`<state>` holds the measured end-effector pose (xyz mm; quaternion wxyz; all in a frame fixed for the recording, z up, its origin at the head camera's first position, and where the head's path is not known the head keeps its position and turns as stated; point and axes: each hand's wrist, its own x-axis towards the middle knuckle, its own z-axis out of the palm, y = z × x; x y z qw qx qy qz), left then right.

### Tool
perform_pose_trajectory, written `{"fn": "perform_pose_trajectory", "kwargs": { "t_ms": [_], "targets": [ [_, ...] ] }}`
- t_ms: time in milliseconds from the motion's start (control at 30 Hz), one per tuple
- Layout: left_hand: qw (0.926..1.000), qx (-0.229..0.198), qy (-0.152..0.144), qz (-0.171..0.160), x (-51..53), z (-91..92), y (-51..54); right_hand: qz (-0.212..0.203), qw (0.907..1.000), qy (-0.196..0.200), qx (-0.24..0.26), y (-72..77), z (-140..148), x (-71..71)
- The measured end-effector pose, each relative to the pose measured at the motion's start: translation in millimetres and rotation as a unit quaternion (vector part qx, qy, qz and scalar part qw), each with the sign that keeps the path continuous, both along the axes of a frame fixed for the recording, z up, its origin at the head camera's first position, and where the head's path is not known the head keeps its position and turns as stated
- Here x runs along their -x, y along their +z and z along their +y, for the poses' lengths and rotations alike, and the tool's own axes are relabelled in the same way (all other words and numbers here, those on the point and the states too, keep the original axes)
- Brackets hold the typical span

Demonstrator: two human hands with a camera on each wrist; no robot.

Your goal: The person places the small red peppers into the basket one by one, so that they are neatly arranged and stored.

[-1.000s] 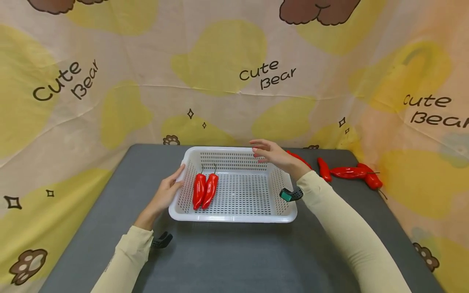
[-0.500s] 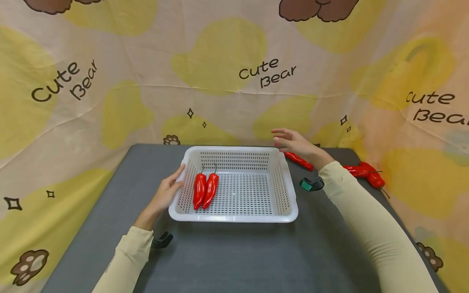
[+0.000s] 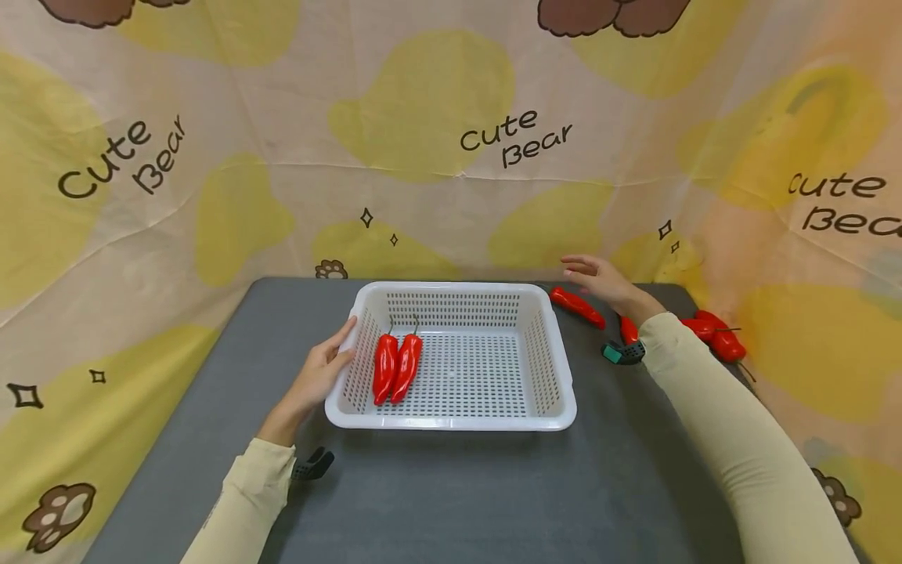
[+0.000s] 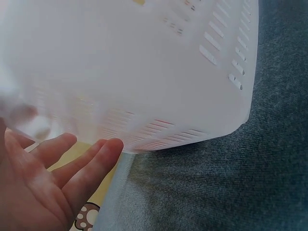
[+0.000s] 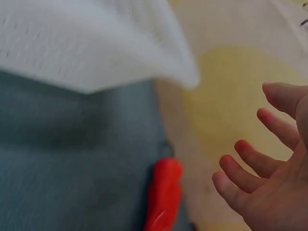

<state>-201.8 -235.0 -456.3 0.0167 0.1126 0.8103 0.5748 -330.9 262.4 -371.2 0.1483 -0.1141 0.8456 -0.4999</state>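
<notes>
A white plastic basket (image 3: 451, 423) stands on the grey table, with two red chili peppers (image 3: 396, 368) lying side by side in its left part. My left hand (image 3: 317, 376) rests at the basket's left rim; the left wrist view shows its fingers (image 4: 91, 168) fairly straight along the outer wall. Beyond the basket's right side, my right hand (image 3: 599, 283) hovers with loosely bent fingers and nothing in them. Just left of it lies one red chili pepper (image 3: 578, 307), also visible as a red pepper (image 5: 163, 197) below the hand in the right wrist view.
More red chili peppers (image 3: 726, 343) lie at the table's right edge, partly hidden by the right sleeve. A printed cloth (image 3: 423, 117) hangs behind and around the grey table (image 3: 451, 493).
My right hand has moved right, from above the basket's back right corner to past the loose chili pepper. The left hand, the basket and its two peppers stay about the same.
</notes>
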Motion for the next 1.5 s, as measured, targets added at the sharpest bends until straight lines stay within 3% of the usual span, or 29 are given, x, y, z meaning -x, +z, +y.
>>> {"fn": "perform_pose_trajectory", "kwargs": {
  "t_ms": [200, 400, 633, 867, 967, 1100, 1167, 1367, 1500],
  "targets": [
    [1.0, 0.001, 0.005, 0.0, -4.1, -2.3, -1.0, 0.023, 0.9956, -0.005, -0.09, -36.2, 9.4, -0.7],
    [0.9999, -0.01, -0.003, -0.011, -8.4, -1.0, -3.6, 0.077, 0.9841, 0.025, -0.158, -68.2, 16.6, 2.5],
    [0.9998, -0.008, -0.001, -0.017, -10.1, 2.0, -4.0, 0.111, 0.9708, 0.024, -0.211, -80.7, 21.0, 2.3],
    [0.9999, -0.009, -0.003, -0.004, -6.5, 1.9, -3.1, 0.195, 0.934, 0.04, -0.296, -87.5, 23.8, 5.5],
    [0.9999, -0.01, -0.005, -0.004, -4.0, 2.2, -2.2, 0.198, 0.9261, 0.039, -0.319, -86.4, 23.9, 7.2],
    [0.9999, -0.008, -0.006, -0.004, -2.6, 2.0, -1.0, 0.173, 0.9277, 0.055, -0.326, -81.4, 23.6, 9.1],
    [1.0, -0.007, -0.005, -0.003, -2.1, 1.6, -0.8, 0.159, 0.9329, 0.063, -0.317, -77.4, 23.5, 9.2],
    [1.0, -0.004, -0.005, -0.003, -1.0, 0.2, -1.3, 0.074, 0.966, 0.046, -0.244, -63.2, 24.5, 4.8],
    [1.0, -0.006, -0.004, -0.003, -0.8, 0.5, -1.1, 0.026, 0.9815, 0.025, -0.188, -53.9, 29.3, 0.5]
  ]
}}
